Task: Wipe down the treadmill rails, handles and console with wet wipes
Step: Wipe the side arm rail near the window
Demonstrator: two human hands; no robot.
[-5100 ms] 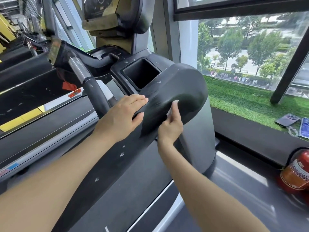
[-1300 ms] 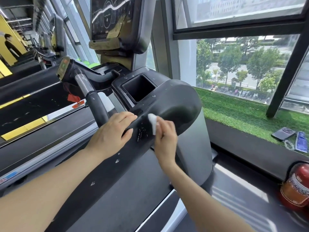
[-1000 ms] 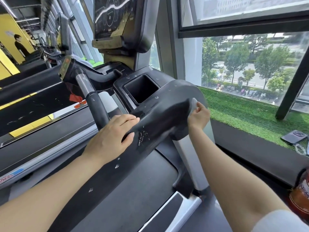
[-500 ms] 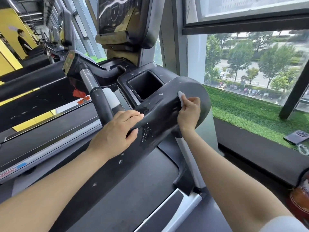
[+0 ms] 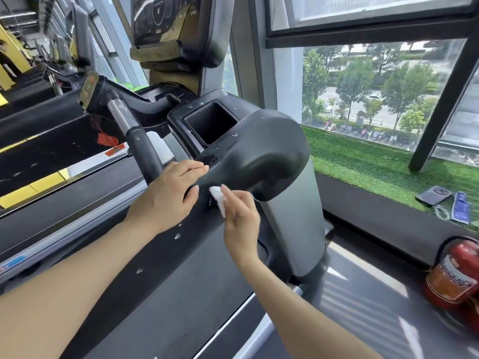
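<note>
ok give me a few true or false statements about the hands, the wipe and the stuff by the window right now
1. The right hand holds a white wet wipe against the black side rail. True.
2. The left hand holds a second wipe. False: it rests on the rail, holding nothing.
3. The square cup holder has a bottle in it. False: nothing shows inside it.
4. A red fire extinguisher lies on the floor at the lower right. True.
5. A dark phone lies on the green turf by the window. True.
6. The right hand is wiping the console screen. False: the screen is above it, untouched.
</note>
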